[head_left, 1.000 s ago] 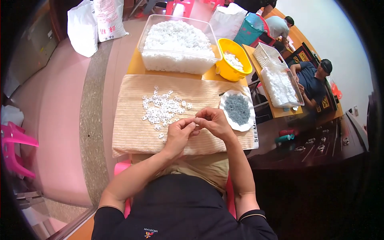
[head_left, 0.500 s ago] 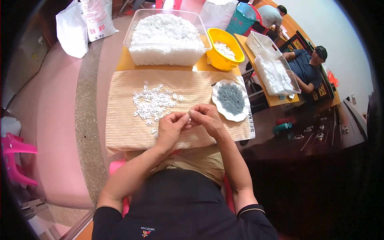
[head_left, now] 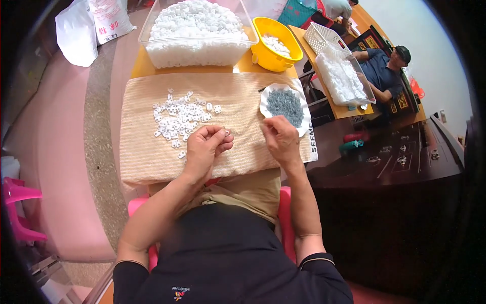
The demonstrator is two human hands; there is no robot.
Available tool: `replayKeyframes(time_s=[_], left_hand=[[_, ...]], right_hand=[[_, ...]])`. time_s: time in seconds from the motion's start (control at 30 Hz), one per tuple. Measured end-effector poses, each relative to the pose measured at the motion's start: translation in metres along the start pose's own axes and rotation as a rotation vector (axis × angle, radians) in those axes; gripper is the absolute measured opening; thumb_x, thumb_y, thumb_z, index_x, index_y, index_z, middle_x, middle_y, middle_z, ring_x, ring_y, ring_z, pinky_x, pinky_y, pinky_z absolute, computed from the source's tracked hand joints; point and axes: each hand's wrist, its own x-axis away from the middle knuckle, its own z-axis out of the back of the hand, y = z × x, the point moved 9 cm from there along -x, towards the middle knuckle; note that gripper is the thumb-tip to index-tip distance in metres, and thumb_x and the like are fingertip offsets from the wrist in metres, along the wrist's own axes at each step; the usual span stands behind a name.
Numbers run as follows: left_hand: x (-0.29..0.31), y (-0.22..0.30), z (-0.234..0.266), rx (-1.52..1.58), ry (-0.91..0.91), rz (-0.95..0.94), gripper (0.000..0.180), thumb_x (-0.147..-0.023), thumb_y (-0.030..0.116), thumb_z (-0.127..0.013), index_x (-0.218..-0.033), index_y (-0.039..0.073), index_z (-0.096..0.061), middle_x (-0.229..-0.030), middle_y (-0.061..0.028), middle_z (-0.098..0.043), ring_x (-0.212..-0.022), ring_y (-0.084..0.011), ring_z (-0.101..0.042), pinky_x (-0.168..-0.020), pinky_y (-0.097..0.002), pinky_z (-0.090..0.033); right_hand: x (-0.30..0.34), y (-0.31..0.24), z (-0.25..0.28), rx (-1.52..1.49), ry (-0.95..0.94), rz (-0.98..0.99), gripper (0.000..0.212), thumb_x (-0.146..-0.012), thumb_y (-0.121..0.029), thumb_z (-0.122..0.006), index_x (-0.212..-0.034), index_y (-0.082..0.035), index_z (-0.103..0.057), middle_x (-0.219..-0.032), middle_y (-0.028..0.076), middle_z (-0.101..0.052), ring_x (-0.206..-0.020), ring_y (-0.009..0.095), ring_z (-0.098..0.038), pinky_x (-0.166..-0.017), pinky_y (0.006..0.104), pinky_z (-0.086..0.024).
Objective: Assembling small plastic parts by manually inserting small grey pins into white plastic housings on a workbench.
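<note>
My left hand (head_left: 205,147) is closed in a pinch over the cloth, with a small white plastic piece (head_left: 227,133) at its fingertips. Just right of the white pile, it stays apart from the other loose pieces. My right hand (head_left: 282,141) is at the near left rim of a white scalloped plate (head_left: 305,126), its fingers curled together; anything between them is too small to make out. Many tiny grey pieces (head_left: 283,104) fill the plate. A loose pile of small white plastic pieces with holes (head_left: 179,117) lies on the beige striped cloth (head_left: 147,164).
Behind the cloth stand a clear tub (head_left: 243,53) heaped with white pieces and a yellow basin (head_left: 263,55) holding more. At the right, a person (head_left: 379,71) sits by another table with a clear bin (head_left: 368,91). White sacks (head_left: 76,38) stand on the floor, far left.
My hands, together before, have parted. The right one has moved right to the plate's rim; the left keeps a white piece. The whole view has shifted slightly.
</note>
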Motion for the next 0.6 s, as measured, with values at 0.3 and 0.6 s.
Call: replayKeyframes(time_s=[0.3, 0.6], left_hand=[[0.003, -0.006, -0.001, -0.03, 0.012, 0.053, 0.012, -0.09, 0.004, -0.061, -0.101, -0.001, -0.06, -0.093, -0.01, -0.066, -0.081, -0.0147, -0.065, -0.074, -0.0257, -0.058], [0.004, -0.01, -0.002, -0.034, 0.0, 0.08, 0.013, -0.09, 0.004, -0.062, -0.101, -0.002, -0.06, -0.091, -0.0091, -0.065, -0.08, -0.0144, -0.064, -0.072, -0.0247, -0.057]], right_hand=[[-0.01, 0.006, 0.013, 0.344, -0.004, 0.048, 0.022, -0.08, -0.018, -0.071, -0.096, -0.003, -0.067, -0.094, 0.012, -0.064, -0.086, 0.031, -0.059, -0.074, 0.0388, -0.048], [-0.019, 0.02, -0.01, 0.423, -0.121, 0.047, 0.024, -0.081, -0.023, -0.069, -0.098, -0.006, -0.067, -0.098, 0.011, -0.061, -0.09, 0.032, -0.057, -0.078, 0.0404, -0.047]])
